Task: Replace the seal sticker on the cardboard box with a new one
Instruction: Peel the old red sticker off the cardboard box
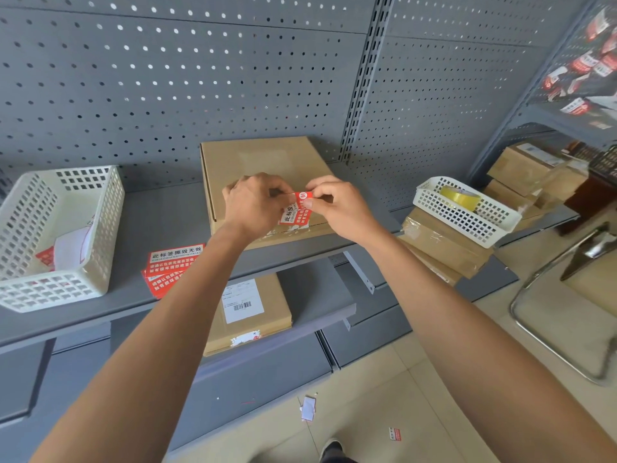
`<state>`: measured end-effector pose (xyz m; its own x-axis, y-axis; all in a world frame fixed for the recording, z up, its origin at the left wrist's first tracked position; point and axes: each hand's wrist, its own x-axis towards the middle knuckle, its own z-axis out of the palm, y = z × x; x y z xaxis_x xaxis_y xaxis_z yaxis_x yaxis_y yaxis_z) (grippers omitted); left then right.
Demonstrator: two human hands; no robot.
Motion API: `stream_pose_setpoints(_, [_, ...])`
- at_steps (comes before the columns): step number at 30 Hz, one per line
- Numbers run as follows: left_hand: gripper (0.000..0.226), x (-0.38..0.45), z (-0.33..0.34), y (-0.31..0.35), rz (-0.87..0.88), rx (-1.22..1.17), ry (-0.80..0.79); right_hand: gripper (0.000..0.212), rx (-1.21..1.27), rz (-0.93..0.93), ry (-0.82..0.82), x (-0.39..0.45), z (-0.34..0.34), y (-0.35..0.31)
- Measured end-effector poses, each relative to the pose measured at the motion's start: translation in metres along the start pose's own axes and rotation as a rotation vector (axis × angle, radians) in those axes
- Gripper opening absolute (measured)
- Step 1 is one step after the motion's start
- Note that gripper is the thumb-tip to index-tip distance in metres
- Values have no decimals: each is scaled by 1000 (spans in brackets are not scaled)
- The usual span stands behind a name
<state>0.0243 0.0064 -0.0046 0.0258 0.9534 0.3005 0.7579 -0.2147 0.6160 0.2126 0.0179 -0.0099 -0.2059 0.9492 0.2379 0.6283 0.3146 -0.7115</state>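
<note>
I pinch the red-and-white rectangular seal sticker (297,208) taut between my left hand (255,203) and right hand (337,203), fingers closed on its top edge, just above the flat brown cardboard box (263,162) on the grey shelf (160,215), probably to line it up over the flap seam.

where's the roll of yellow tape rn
In the head view the roll of yellow tape sits in the small white basket on the right, atop flat cardboard packages on the shelf, right of the right hand.

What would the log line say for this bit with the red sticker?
step: sticker handling | left hand + right hand: pinching red seal sticker | over: cardboard box | spare stickers: on shelf
</note>
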Motion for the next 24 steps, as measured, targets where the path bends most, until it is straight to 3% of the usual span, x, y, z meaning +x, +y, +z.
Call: stream_pose_setpoints(24, [11,3,-3,-2,-30,-63,-69,15,6,18,-72,-1,-4,-6])
